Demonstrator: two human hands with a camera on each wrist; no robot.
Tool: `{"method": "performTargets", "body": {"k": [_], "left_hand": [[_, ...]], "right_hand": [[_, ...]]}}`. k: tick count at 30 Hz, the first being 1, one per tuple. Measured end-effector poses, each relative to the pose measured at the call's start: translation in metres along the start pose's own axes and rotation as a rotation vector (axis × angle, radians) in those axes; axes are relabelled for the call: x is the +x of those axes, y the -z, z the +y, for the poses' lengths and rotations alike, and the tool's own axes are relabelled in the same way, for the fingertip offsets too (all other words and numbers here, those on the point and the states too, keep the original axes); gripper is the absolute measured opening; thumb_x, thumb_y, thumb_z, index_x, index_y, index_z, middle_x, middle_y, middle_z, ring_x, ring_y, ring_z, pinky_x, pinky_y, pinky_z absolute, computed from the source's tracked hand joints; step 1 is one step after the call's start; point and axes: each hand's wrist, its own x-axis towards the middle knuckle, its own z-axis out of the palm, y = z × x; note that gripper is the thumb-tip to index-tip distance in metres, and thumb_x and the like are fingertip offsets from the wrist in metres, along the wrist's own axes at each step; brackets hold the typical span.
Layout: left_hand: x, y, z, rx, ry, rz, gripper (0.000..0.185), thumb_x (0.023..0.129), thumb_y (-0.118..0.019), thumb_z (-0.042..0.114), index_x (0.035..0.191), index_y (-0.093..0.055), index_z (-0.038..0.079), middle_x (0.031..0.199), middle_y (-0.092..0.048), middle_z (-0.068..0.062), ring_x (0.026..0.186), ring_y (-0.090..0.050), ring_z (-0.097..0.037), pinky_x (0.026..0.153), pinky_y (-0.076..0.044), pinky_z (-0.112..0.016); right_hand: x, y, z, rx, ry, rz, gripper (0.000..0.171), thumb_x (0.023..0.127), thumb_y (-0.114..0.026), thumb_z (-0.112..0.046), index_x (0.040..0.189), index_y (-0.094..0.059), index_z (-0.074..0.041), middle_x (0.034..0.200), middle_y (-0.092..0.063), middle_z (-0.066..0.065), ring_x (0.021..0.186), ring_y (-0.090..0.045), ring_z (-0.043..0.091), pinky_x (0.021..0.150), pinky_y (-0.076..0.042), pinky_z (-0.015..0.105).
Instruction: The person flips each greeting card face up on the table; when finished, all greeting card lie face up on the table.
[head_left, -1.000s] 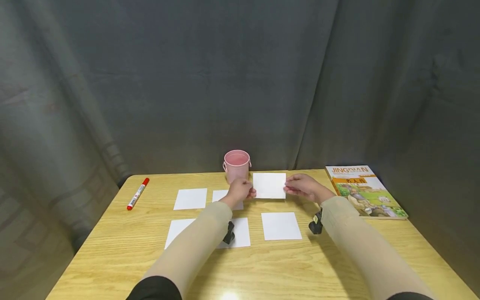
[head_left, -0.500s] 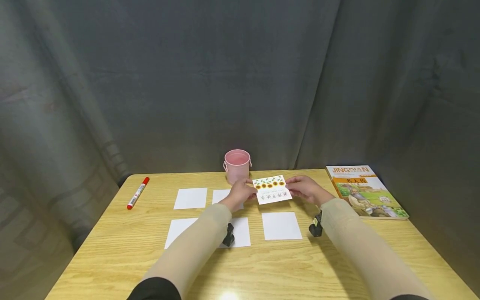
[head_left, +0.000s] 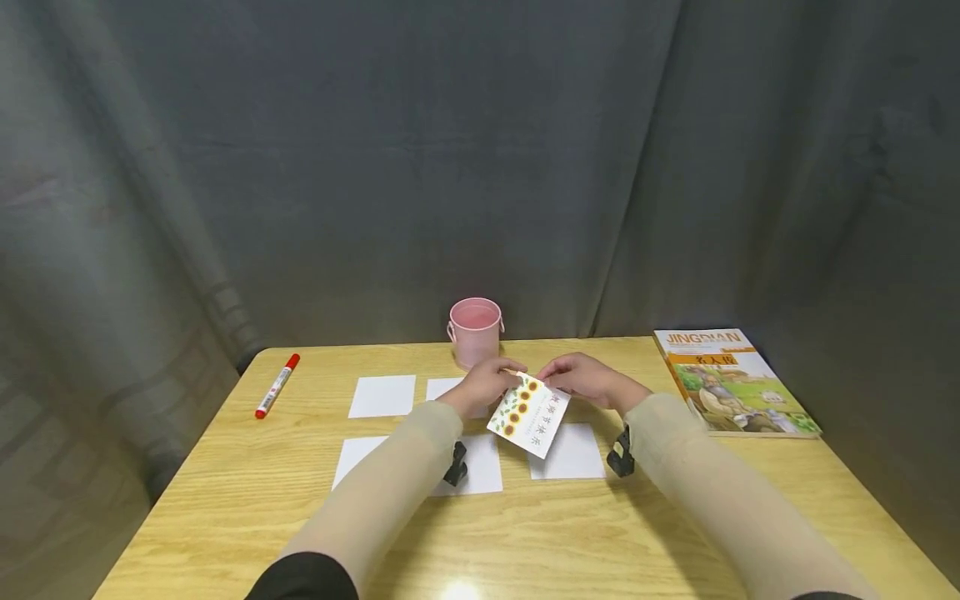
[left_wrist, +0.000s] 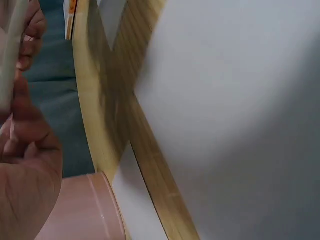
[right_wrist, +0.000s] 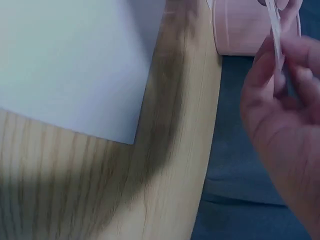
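A small card (head_left: 528,414) printed with sunflowers and dark characters hangs tilted above the wooden table (head_left: 225,500). My left hand (head_left: 491,382) pinches its upper left corner and my right hand (head_left: 581,379) pinches its upper right edge. In the left wrist view the card's edge (left_wrist: 11,55) shows between my fingers. In the right wrist view my fingers (right_wrist: 280,100) pinch the thin card (right_wrist: 274,20). Several blank white cards lie face down on the table, one (head_left: 381,396) at the far left, one (head_left: 573,454) beneath the held card.
A pink metal bucket (head_left: 475,329) stands at the table's back edge just behind my hands. A red marker (head_left: 276,387) lies at the back left. A picture book (head_left: 731,381) lies at the right edge. A dark curtain hangs behind.
The card, first white side up, was turned over to show its sunflower face. It has since tilted and come nearer and lower, and both hands have moved closer together.
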Motion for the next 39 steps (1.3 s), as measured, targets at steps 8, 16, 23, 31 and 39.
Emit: {"method": "performTargets", "body": {"k": [8, 16, 23, 31, 39], "left_hand": [[0.006, 0.011, -0.008, -0.240, -0.091, 0.349, 0.013, 0.095, -0.058, -0.006, 0.107, -0.056, -0.008, 0.078, -0.062, -0.006, 0.065, -0.061, -0.015, 0.064, -0.057, -0.030], [0.004, 0.007, -0.005, -0.364, -0.100, 0.413, 0.014, 0.093, -0.058, -0.011, 0.099, -0.049, -0.003, 0.077, -0.060, -0.008, 0.061, -0.062, -0.015, 0.062, -0.058, -0.027], [-0.005, 0.010, -0.010, -0.055, -0.071, 0.298, 0.017, 0.095, -0.063, 0.002, 0.106, -0.052, -0.004, 0.094, -0.061, -0.012, 0.086, -0.064, -0.025, 0.081, -0.056, -0.037], [-0.008, 0.002, -0.013, 0.696, -0.257, 0.059, 0.040, 0.093, -0.064, 0.012, 0.127, -0.060, -0.009, 0.124, -0.062, -0.023, 0.118, -0.059, -0.035, 0.105, -0.047, -0.045], [-0.013, -0.019, -0.004, 1.064, -0.243, -0.171, 0.026, 0.096, -0.061, 0.025, 0.111, -0.072, 0.007, 0.126, -0.064, -0.010, 0.121, -0.060, -0.027, 0.102, -0.049, -0.036]], "right_hand": [[-0.003, -0.001, 0.009, 0.283, -0.060, 0.128, 0.053, 0.109, -0.049, -0.017, 0.149, -0.031, 0.011, 0.124, -0.056, 0.023, 0.101, -0.068, 0.023, 0.093, -0.056, 0.034], [-0.003, -0.006, 0.012, 0.511, -0.082, 0.253, 0.024, 0.104, -0.055, 0.001, 0.126, -0.047, 0.007, 0.090, -0.067, 0.007, 0.081, -0.069, 0.012, 0.074, -0.058, 0.020], [-0.001, 0.001, 0.012, 0.342, -0.081, 0.303, 0.024, 0.105, -0.054, -0.002, 0.125, -0.050, 0.010, 0.090, -0.063, 0.005, 0.075, -0.064, 0.008, 0.071, -0.057, 0.018], [0.010, 0.008, 0.031, 0.031, -0.176, 0.366, 0.023, 0.102, -0.055, -0.002, 0.119, -0.057, 0.013, 0.092, -0.061, 0.010, 0.075, -0.059, 0.011, 0.065, -0.054, 0.021], [0.019, 0.000, 0.041, -0.134, -0.229, 0.383, 0.020, 0.099, -0.055, -0.003, 0.113, -0.062, 0.010, 0.091, -0.062, 0.013, 0.077, -0.058, 0.018, 0.066, -0.052, 0.025]]}}
